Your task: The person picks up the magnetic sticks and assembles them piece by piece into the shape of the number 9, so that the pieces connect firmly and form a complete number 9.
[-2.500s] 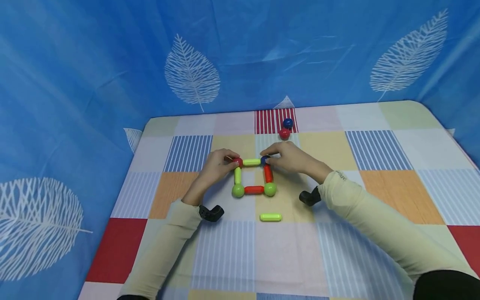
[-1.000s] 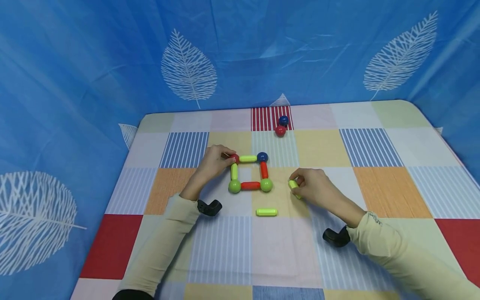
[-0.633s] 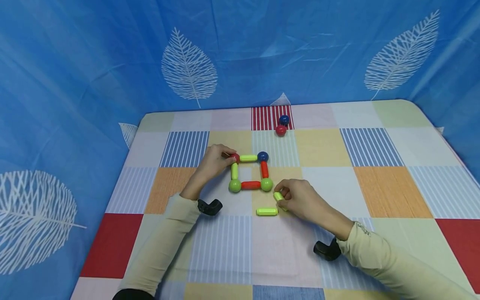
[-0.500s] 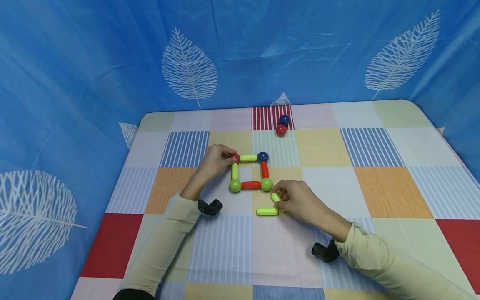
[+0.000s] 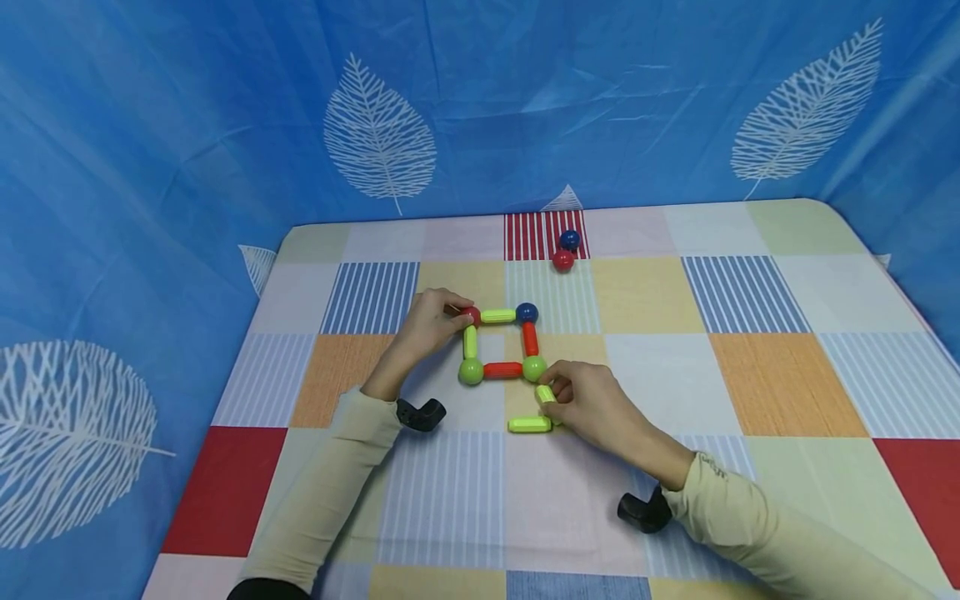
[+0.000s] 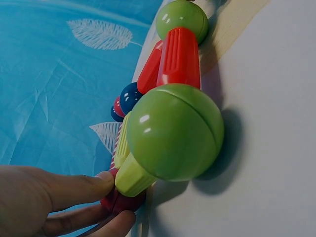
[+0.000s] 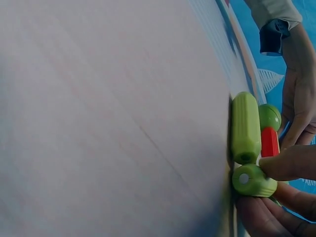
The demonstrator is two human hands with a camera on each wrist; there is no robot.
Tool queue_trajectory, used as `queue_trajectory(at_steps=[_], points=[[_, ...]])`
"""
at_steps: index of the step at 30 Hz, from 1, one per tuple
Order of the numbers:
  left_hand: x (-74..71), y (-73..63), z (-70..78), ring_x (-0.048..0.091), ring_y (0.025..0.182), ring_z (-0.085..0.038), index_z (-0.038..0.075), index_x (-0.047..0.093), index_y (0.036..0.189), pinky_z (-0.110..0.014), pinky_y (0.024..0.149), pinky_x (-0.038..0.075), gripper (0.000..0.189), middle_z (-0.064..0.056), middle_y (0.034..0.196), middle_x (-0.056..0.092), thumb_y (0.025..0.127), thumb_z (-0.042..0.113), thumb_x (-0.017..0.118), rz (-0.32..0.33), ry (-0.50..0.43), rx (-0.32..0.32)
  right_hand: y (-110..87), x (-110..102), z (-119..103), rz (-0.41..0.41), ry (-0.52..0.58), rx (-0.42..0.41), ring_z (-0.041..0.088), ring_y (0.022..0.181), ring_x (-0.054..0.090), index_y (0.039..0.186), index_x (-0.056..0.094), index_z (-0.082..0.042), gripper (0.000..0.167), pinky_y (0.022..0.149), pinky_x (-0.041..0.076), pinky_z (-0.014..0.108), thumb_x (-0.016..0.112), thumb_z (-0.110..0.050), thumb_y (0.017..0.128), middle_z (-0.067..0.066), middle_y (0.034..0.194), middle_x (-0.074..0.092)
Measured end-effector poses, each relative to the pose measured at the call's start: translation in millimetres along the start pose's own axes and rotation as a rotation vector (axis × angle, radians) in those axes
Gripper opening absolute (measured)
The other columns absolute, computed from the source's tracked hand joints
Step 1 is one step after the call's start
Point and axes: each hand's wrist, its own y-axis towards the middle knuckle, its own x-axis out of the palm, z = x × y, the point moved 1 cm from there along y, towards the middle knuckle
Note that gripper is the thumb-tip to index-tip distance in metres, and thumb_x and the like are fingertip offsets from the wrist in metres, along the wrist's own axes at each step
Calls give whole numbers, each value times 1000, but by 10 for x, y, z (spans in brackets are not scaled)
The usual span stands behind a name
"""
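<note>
Balls and rods form a four-sided frame on the cloth. My left hand (image 5: pixel 431 323) pinches the red ball (image 6: pixel 123 201) at its far left corner. A blue ball (image 5: pixel 527 313) makes the far right corner; green balls (image 5: pixel 471 372) make the near ones. Two sides are red rods (image 5: pixel 502 370), two are yellow-green rods (image 5: pixel 498 317). My right hand (image 5: pixel 592 404) pinches another yellow-green rod (image 7: pixel 254 180) between thumb and fingers. The held rod points at the near right green ball (image 5: pixel 534 367). Its near end lies right at a loose yellow-green rod (image 5: pixel 529 425).
A second blue ball (image 5: pixel 570 240) and red ball (image 5: pixel 563 261) lie together toward the back of the table. Patchwork cloth (image 5: pixel 645 300) covers the tabletop, and a blue leaf-print curtain (image 5: pixel 570 100) hangs behind it. Black devices (image 5: pixel 645 510) sit at both wrists.
My right hand has let go of the frame's blue ball, taken up a rod at the right and brought it left to the near green ball. My left hand stays on the red ball.
</note>
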Motion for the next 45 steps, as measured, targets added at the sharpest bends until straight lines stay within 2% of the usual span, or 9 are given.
queue_trajectory(at_steps=[8,19,38,45], points=[[-5,-1,5,65,99,-28,-3,71,112,-35,80,55,23,-16,110,68,91,4,70,3,-2,10,4,42,9,61,8,14,12,77,64,104,67,-3,27,69,54,30,78,-10,80,2,86,67],[-3,0,18,65,99,-28,-3,72,112,-34,79,55,22,-16,110,68,91,4,69,-2,-3,7,9,39,38,102,48,58,14,78,64,102,63,-2,27,69,54,29,77,-8,79,5,88,66],[1,13,1,65,100,-29,-3,72,112,-35,79,55,23,-17,111,68,90,4,70,0,-10,14,46,42,51,73,63,52,13,76,64,99,62,-2,24,69,53,29,78,-10,82,4,85,66],[-5,-1,3,65,100,-28,-3,72,113,-34,78,55,23,-16,111,67,91,4,70,-2,-16,-2,44,7,46,51,53,51,14,76,64,100,62,-1,24,69,54,30,76,-12,83,5,86,66]])
